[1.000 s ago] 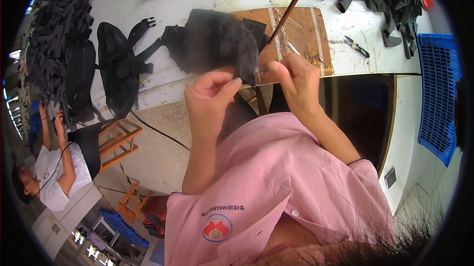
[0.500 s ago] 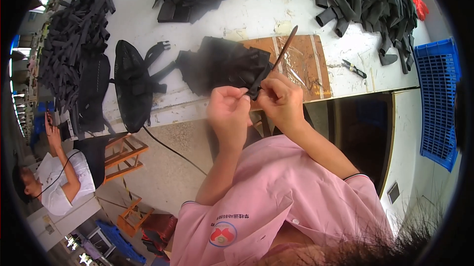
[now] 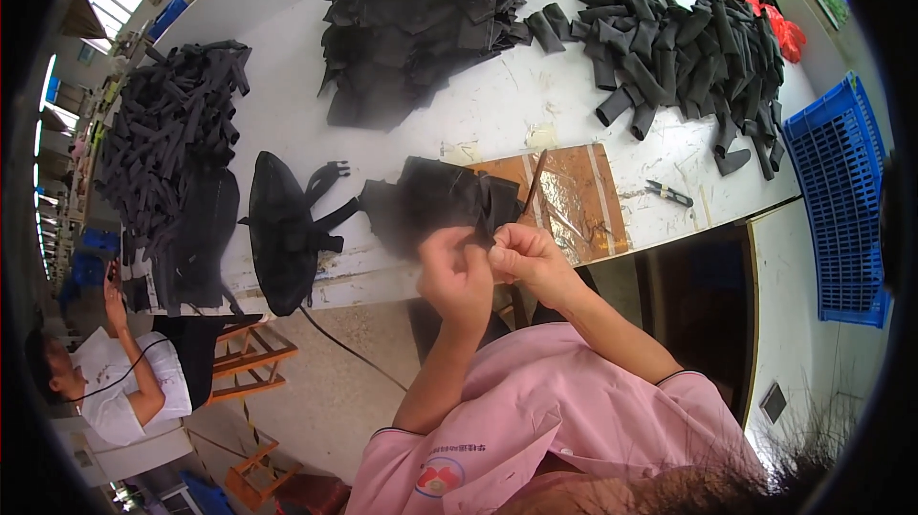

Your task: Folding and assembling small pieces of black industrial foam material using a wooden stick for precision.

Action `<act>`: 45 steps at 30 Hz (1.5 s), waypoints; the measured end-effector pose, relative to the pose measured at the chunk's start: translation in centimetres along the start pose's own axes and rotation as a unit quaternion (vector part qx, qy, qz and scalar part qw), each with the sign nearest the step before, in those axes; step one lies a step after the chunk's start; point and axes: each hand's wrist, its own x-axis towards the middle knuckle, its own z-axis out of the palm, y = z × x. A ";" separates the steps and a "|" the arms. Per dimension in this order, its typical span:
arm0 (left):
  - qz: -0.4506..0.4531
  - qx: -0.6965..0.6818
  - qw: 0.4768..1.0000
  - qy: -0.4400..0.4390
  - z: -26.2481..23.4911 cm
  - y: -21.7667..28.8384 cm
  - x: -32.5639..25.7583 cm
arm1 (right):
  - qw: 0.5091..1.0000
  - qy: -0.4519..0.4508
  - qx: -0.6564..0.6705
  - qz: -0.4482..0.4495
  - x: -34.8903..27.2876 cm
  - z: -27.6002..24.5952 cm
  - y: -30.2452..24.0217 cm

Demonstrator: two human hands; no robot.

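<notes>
Close together at the table's near edge, both my hands work on one end of a black fabric piece (image 3: 416, 204), which lies spread on the table beyond them. My left hand (image 3: 457, 276) has its fingers curled and pinched at the fabric's end, somewhat blurred. With thumb and forefinger, my right hand (image 3: 531, 255) pinches the same end just to the right. A thin brown rod (image 3: 535, 182) slants up from the right hand. Its lower end is hidden by the fingers and fabric, so whether it is gripped or inside the fabric I cannot tell.
Beyond the hands lies a brown board (image 3: 583, 204) with clear tape, with thread snips (image 3: 669, 193) to its right. Black fabric heaps (image 3: 411, 32) and tubes (image 3: 669, 46) cover the back. Left are a black pouch with straps (image 3: 284, 233) and a seated person (image 3: 134, 372); right, a blue crate (image 3: 841, 209).
The view has tilted, so the table sits lower in the picture. The rod leans more upright, and less of it shows above my right hand. Both hands stay at the fabric's end.
</notes>
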 end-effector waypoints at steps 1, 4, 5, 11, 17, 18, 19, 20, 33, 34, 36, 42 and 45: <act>-0.015 -0.071 0.997 0.001 0.0 -0.4 0.4 | 0.997 0.024 -0.065 -0.025 0.1 0.0 -0.3; -0.278 -0.250 0.919 -0.125 -1.7 1.7 1.0 | 0.985 0.065 -0.149 -0.060 0.1 -0.4 -0.8; -0.275 -0.252 0.919 -0.128 -2.2 1.5 1.3 | 0.992 0.071 -0.098 -0.043 -0.1 -0.5 -0.8; -0.383 -0.589 0.643 -0.305 -3.0 4.2 1.8 | 0.999 0.011 -0.003 -0.035 -1.5 0.7 -2.5; -0.266 -0.257 0.905 -0.212 -1.1 3.7 1.4 | 0.970 0.104 -0.133 -0.173 -1.5 0.3 -2.1; -0.215 -0.217 0.935 -0.181 -0.6 3.5 1.1 | 0.971 0.107 -0.130 -0.169 -1.6 0.3 -2.0; -0.192 -0.221 0.942 -0.161 -0.1 3.7 0.8 | 0.907 0.128 -0.285 -0.283 -1.4 0.3 -2.3; -0.197 -0.218 0.942 -0.163 0.0 4.0 0.9 | 0.805 0.143 -0.428 -0.384 -1.3 0.3 -2.6; -0.295 -0.474 0.810 -0.177 0.5 4.7 2.8 | 0.938 0.130 -0.194 -0.256 -1.7 -0.1 -3.9; -0.338 -0.569 0.715 -0.224 0.3 4.7 3.1 | 0.937 0.131 -0.195 -0.257 -2.0 0.0 -4.2; -0.388 -0.610 0.651 -0.231 -0.1 6.1 3.8 | 0.980 0.032 -0.085 -0.177 -3.0 1.0 -5.8; -0.233 -0.700 0.526 -0.423 0.0 10.1 6.8 | 0.939 -0.036 -0.192 -0.282 -2.6 4.0 -11.8; -0.328 -0.643 0.622 -0.303 0.9 7.6 7.7 | 0.974 0.027 -0.200 -0.104 -0.4 2.2 -13.4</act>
